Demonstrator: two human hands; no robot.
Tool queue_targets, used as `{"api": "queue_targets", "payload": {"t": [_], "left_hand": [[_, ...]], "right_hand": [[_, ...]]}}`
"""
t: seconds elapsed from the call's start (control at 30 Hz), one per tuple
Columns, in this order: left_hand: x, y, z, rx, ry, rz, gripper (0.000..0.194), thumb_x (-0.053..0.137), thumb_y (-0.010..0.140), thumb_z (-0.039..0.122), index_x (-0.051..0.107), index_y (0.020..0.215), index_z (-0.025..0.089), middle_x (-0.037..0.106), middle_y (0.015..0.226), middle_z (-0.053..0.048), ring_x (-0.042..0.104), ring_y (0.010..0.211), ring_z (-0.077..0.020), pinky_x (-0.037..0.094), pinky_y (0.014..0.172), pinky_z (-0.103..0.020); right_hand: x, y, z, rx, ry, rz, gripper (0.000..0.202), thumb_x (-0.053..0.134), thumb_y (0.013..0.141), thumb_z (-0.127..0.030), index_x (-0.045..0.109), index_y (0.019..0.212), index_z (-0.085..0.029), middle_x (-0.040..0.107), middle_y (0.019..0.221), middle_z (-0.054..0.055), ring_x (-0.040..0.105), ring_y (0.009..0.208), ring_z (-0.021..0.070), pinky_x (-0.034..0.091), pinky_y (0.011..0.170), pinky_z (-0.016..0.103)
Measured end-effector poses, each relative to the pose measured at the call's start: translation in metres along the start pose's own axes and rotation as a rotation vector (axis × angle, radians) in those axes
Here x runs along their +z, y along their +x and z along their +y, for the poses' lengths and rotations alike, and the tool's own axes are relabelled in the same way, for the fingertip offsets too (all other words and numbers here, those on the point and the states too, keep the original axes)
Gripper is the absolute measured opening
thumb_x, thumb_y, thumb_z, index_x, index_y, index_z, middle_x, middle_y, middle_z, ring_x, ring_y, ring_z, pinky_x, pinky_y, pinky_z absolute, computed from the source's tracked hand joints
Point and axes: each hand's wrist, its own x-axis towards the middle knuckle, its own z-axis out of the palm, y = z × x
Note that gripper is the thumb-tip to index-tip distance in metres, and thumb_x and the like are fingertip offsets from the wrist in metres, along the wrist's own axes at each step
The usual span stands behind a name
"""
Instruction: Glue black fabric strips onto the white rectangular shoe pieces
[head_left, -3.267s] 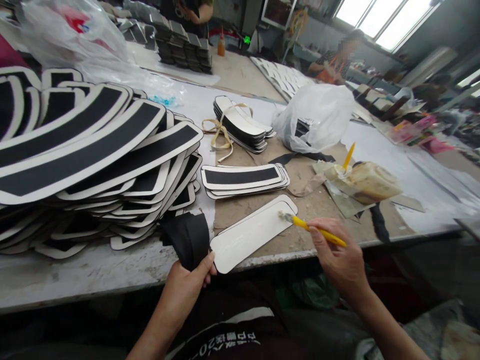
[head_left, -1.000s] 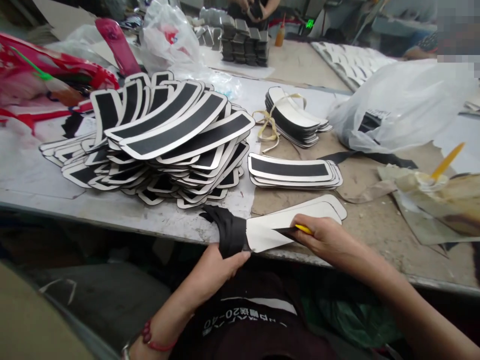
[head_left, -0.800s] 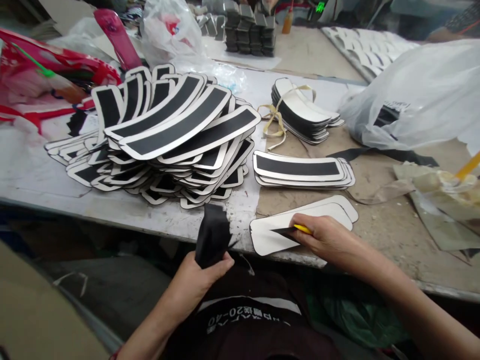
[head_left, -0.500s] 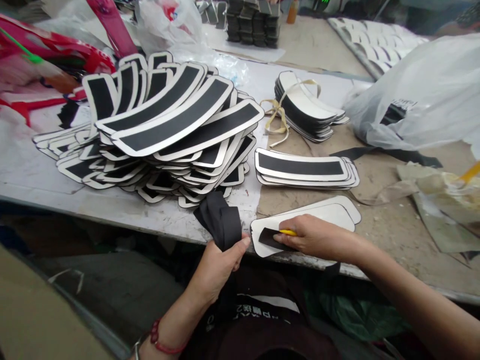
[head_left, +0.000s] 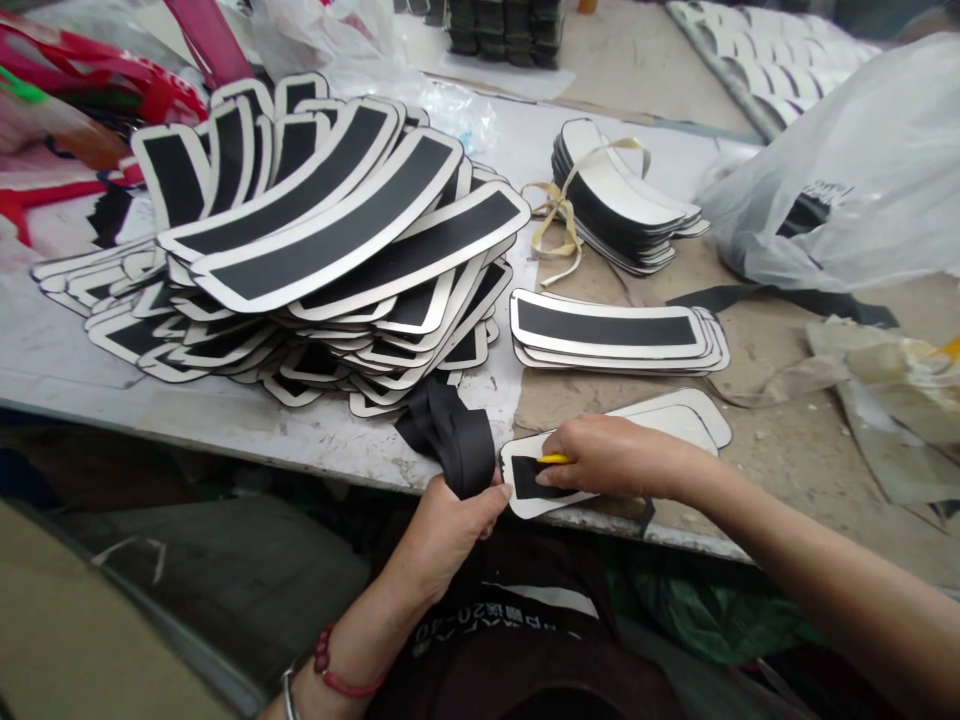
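My left hand (head_left: 454, 525) is closed round a looped black strip (head_left: 465, 440) at the table's front edge, its thumb close to the end of a white curved piece (head_left: 521, 505). On that piece lies a short black strip (head_left: 529, 478). My right hand (head_left: 611, 458) rests over it, fingers closed on a thin yellow tool (head_left: 553, 459) and pressing on the strip's right part. A second white piece (head_left: 709, 410) lies beneath at the right. Just behind are stacked white pieces with black centres (head_left: 607, 325).
A large heap of black-and-white pieces (head_left: 330, 230) covers the left. Behind at the right, a tied stack (head_left: 622, 195) stands near a white plastic bag (head_left: 847, 180). Scraps (head_left: 877, 400) lie at the right; red bags (head_left: 97, 70) at the back left.
The short black strip has shifted left and now lies squarely on the white piece's end. My right hand moved slightly left with it, and my left hand came closer to the piece.
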Motion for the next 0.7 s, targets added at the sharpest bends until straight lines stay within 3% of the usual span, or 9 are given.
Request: {"api": "queue_targets", "payload": {"t": [0.3,0.7], "left_hand": [[0.0004,0.0016,0.0003,0.017,0.021,0.011,0.019,0.062,0.07,0.03,0.05,0.061,0.017,0.043,0.048,0.005,0.037,0.047,-0.0099,0.031,0.047,-0.022],[0.004,0.0002,0.0023,0.032,0.021,0.028,0.019,0.06,0.071,0.027,0.049,0.061,0.017,0.043,0.05,0.004,0.038,0.049,-0.0096,0.032,0.049,-0.022]], "right_hand": [[0.0002,0.002,-0.0028,-0.014,-0.134,0.035,0.027,0.05,0.082,-0.038,0.07,0.084,-0.019,0.07,0.077,0.01,0.064,0.07,0.0235,0.036,0.054,0.026],[0.0007,-0.0031,0.0026,-0.062,-0.129,0.048,0.023,0.052,0.083,-0.037,0.069,0.083,-0.021,0.069,0.074,0.007,0.064,0.067,0.0212,0.032,0.051,0.024]]}}
